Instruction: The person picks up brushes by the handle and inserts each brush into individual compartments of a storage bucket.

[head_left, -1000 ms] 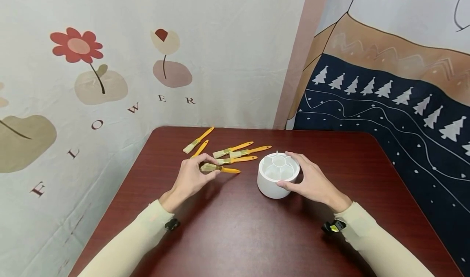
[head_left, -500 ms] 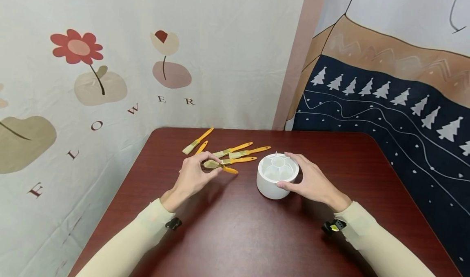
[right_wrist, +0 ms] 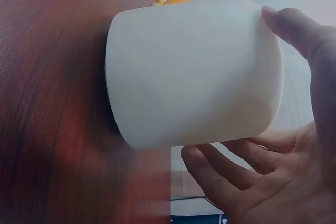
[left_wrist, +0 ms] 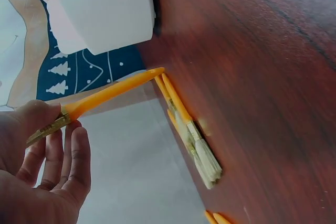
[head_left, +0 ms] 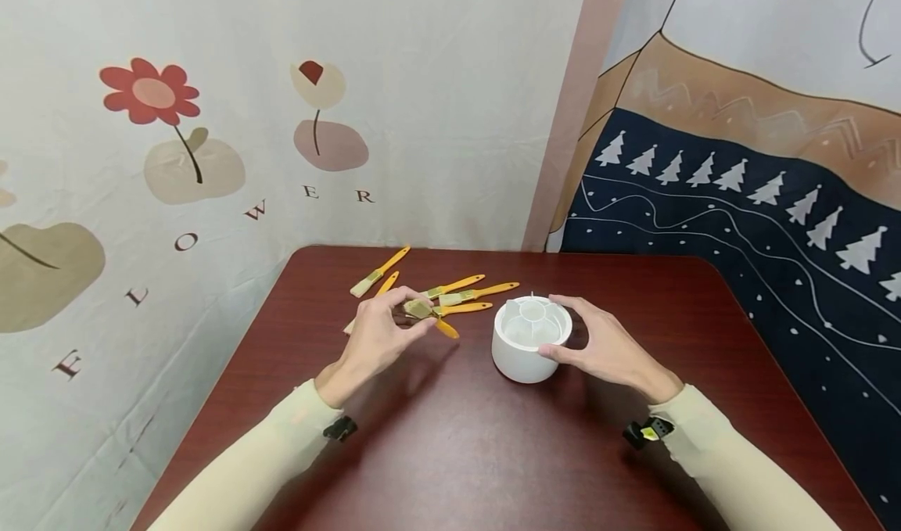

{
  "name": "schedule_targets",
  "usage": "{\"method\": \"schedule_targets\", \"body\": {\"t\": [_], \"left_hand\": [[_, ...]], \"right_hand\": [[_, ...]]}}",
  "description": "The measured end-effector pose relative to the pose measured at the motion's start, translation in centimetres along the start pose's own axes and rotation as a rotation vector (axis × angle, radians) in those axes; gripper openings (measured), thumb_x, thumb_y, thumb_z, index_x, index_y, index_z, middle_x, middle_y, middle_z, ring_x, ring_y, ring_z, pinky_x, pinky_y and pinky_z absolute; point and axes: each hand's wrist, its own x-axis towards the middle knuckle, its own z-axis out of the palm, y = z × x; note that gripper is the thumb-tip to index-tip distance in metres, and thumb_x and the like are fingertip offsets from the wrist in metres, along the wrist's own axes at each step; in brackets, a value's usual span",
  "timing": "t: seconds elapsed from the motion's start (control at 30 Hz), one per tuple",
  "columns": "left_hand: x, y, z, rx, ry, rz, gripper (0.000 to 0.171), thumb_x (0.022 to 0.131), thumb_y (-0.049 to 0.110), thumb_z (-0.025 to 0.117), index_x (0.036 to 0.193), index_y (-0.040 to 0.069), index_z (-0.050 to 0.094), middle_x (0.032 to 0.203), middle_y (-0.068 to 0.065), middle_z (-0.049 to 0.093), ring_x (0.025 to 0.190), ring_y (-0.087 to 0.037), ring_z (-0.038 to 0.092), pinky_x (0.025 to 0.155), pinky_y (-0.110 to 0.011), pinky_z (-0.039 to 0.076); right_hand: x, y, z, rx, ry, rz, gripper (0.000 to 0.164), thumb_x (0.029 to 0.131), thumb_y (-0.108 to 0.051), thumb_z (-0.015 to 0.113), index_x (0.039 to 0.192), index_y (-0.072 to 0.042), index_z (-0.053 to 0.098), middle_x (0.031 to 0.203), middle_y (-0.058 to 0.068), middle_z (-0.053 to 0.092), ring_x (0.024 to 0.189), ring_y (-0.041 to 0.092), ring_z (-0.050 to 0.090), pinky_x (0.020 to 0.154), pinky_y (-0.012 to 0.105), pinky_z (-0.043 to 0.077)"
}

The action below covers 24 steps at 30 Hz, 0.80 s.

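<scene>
My left hand (head_left: 376, 342) pinches a paintbrush between thumb and fingers, at the metal band; its pale bristles (head_left: 418, 308) lie toward the palm. In the left wrist view the brush's yellow handle (left_wrist: 113, 94) points away from the hand, its tip overlapping the brushes behind. A white round holder (head_left: 519, 359) with clear dividers inside stands upright on the table to the right. My right hand (head_left: 614, 353) holds it by the right side. The right wrist view has the thumb (right_wrist: 294, 27) at the rim and the fingers along the holder's opposite wall.
Several more yellow-handled paintbrushes lie on the dark red table (head_left: 450, 453) behind my left hand, including one brush (head_left: 380, 271) near the far edge and another brush (head_left: 486, 289) closer to the holder. Printed cloth (head_left: 450, 109) hangs behind the table.
My left hand has moved slightly right, and the paintbrush has turned so its handle slants more toward me. My right hand has shifted a little right at the holder, which stays in place.
</scene>
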Motion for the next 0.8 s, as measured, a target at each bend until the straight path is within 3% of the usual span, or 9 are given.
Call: {"method": "schedule_targets", "body": {"t": [0.13, 0.37, 0.47, 0.6, 0.8], "left_hand": [[0.3, 0.6, 0.2, -0.043, 0.006, -0.007, 0.025, 0.093, 0.005, 0.099, 0.111, 0.013, 0.084, 0.105, -0.008, 0.089, 0.087, -0.022, 0.089, 0.076, -0.025, 0.071], [0.5, 1.6, 0.7, -0.041, 0.032, 0.029, 0.024, 0.092, 0.006, 0.099, 0.108, 0.012, 0.083, 0.103, -0.006, 0.087, 0.087, -0.016, 0.085, 0.08, -0.045, 0.075], [0.5, 2.1, 0.9, -0.035, 0.055, 0.052, 0.025, 0.091, 0.006, 0.099, 0.108, 0.011, 0.082, 0.103, -0.006, 0.086, 0.086, -0.019, 0.084, 0.08, -0.051, 0.075], [0.5, 3.0, 1.2, -0.068, 0.083, 0.06, 0.026, 0.091, 0.004, 0.098, 0.11, 0.01, 0.082, 0.105, -0.007, 0.085, 0.089, -0.025, 0.087, 0.082, -0.049, 0.075], [0.9, 4.2, 1.5, -0.096, 0.147, 0.081, 0.025, 0.091, 0.006, 0.098, 0.11, 0.01, 0.082, 0.102, -0.004, 0.086, 0.091, -0.019, 0.086, 0.083, -0.032, 0.073]], "right_hand": [[0.0, 0.1, 0.0, 0.019, 0.002, 0.008, 0.101, 0.095, -0.062, 0.094, 0.173, -0.015, 0.052, 0.169, 0.013, 0.064, 0.148, 0.037, 0.067, 0.123, 0.071, 0.055], [0.0, 0.2, 0.0, 0.035, 0.006, 0.002, 0.099, 0.094, -0.061, 0.095, 0.172, -0.015, 0.053, 0.166, 0.013, 0.067, 0.144, 0.036, 0.069, 0.121, 0.069, 0.057], [0.0, 0.3, 0.0, 0.038, 0.004, 0.003, 0.1, 0.094, -0.061, 0.095, 0.172, -0.016, 0.053, 0.167, 0.013, 0.066, 0.146, 0.036, 0.069, 0.122, 0.07, 0.057], [0.1, 0.3, 0.0, 0.042, 0.002, 0.001, 0.1, 0.094, -0.061, 0.095, 0.173, -0.016, 0.052, 0.167, 0.013, 0.066, 0.146, 0.037, 0.068, 0.122, 0.07, 0.057], [0.1, 0.2, 0.0, 0.044, 0.004, 0.002, 0.1, 0.094, -0.061, 0.095, 0.172, -0.015, 0.053, 0.167, 0.013, 0.066, 0.147, 0.037, 0.067, 0.122, 0.071, 0.057]]}}
